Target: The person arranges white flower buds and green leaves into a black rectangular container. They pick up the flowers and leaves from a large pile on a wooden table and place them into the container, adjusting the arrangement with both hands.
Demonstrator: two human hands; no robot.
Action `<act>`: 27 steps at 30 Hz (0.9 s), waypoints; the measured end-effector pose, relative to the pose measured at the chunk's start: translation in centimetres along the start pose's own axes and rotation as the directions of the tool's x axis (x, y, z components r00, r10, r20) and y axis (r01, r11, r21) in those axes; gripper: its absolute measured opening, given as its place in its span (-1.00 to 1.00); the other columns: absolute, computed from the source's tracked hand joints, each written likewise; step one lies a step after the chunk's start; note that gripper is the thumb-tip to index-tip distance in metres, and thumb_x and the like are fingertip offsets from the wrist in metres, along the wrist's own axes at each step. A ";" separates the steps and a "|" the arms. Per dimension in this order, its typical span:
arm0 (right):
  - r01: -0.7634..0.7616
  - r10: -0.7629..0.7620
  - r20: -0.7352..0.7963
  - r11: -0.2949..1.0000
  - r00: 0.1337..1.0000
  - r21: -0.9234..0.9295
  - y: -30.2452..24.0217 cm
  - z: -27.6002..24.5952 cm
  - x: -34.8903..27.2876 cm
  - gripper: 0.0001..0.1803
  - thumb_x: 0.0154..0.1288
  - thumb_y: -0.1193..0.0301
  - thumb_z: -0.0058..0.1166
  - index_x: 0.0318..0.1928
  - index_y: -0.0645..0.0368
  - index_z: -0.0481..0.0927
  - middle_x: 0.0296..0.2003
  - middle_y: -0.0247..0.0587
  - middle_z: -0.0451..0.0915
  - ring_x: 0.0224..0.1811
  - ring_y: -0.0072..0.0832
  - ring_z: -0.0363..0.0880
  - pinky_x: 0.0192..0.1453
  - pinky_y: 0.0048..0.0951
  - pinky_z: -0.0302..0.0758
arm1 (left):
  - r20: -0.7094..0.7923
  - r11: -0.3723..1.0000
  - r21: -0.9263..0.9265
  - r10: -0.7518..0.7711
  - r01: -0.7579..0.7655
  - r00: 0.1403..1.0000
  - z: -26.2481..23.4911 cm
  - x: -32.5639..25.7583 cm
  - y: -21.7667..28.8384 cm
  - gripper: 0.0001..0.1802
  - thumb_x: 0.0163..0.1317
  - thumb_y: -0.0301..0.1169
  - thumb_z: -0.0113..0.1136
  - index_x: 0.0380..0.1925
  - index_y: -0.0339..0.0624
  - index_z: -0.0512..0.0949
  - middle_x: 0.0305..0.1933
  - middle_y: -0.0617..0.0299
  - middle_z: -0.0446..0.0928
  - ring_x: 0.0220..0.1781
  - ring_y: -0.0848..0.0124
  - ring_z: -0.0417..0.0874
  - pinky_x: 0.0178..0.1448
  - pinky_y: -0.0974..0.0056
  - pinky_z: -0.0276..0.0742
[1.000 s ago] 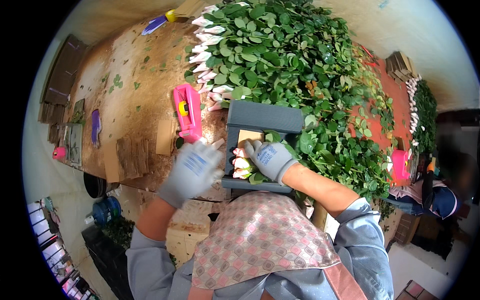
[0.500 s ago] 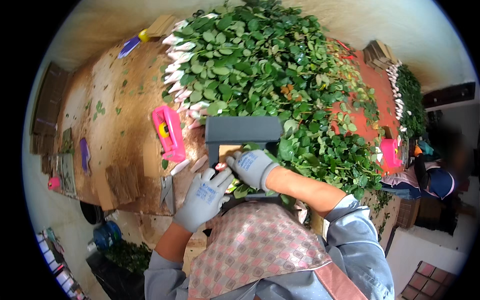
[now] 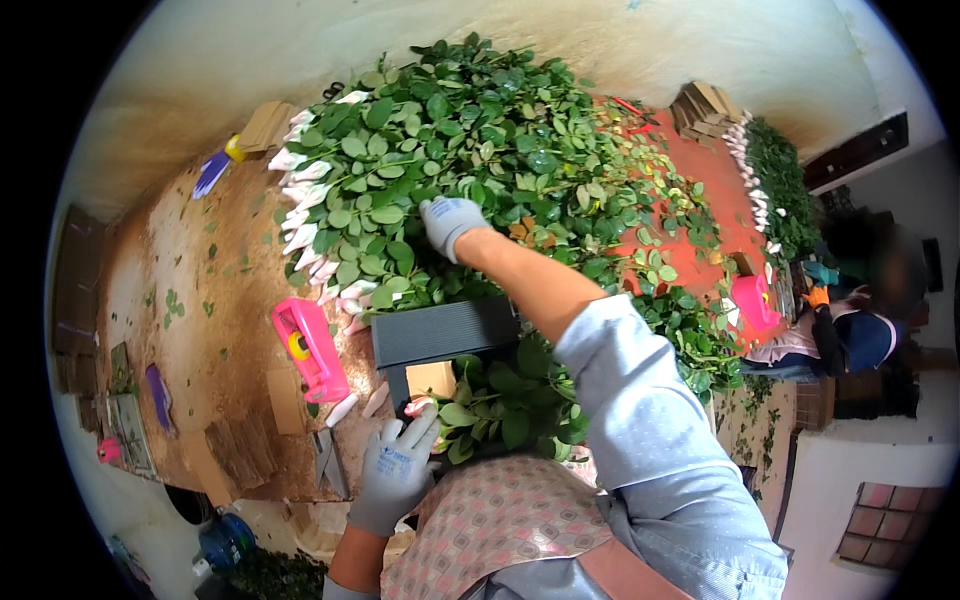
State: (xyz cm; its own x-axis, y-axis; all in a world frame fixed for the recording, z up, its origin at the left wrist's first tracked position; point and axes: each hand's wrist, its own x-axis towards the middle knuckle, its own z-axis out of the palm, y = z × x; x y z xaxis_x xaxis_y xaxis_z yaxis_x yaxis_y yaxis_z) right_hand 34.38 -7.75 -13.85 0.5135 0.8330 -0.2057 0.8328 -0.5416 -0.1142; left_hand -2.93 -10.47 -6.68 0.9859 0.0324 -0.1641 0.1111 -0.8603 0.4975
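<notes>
My left hand [image 3: 393,468], in a grey glove, has its fingers stretched out against a red-and-white flower head [image 3: 418,406] at the left end of a dark grey box-like stand [image 3: 445,333]. Leafy green stems [image 3: 510,395] lie inside the stand beside a piece of brown cardboard [image 3: 430,379]. Farther off, my gloved right hand [image 3: 453,224] reaches into a big heap of leafy stems [image 3: 480,130]. Its fingers curl down among the leaves, and what they grip is hidden. Pale pink wrapped flower heads [image 3: 303,200] line the heap's left side.
Left of the stand are a pink tape dispenser [image 3: 310,350], scissors [image 3: 329,463] and stacked cardboard pieces [image 3: 235,458]. A purple-and-yellow item [image 3: 212,172] lies at the back left. Another person [image 3: 840,335] works at the far right by a second pink dispenser [image 3: 754,303].
My right hand has left the stand and moved up and away into the leafy heap. My left hand stays by the flower head. The view has shifted, showing the stand lower.
</notes>
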 end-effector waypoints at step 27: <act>0.131 -0.291 -0.881 0.957 0.373 -0.260 10.0 -27.2 -11.3 -0.51 0.20 0.51 0.26 0.18 -0.01 0.60 -0.02 0.00 0.61 -0.09 0.04 0.68 -0.04 -0.08 0.61 | -0.151 0.989 0.149 0.004 0.019 0.989 3.6 -2.1 -0.8 -0.38 0.13 -0.28 0.41 0.25 -0.08 0.59 0.43 0.31 0.47 0.19 0.17 0.52 0.13 0.03 0.54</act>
State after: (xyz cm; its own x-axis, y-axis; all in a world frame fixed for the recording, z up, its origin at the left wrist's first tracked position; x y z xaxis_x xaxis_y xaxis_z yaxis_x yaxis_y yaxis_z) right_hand 42.52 -19.51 13.78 0.1317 0.5676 0.8127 0.9176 -0.3799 0.1167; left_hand -5.56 -11.65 -9.78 0.9939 0.1052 -0.0320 0.1097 -0.9259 0.3614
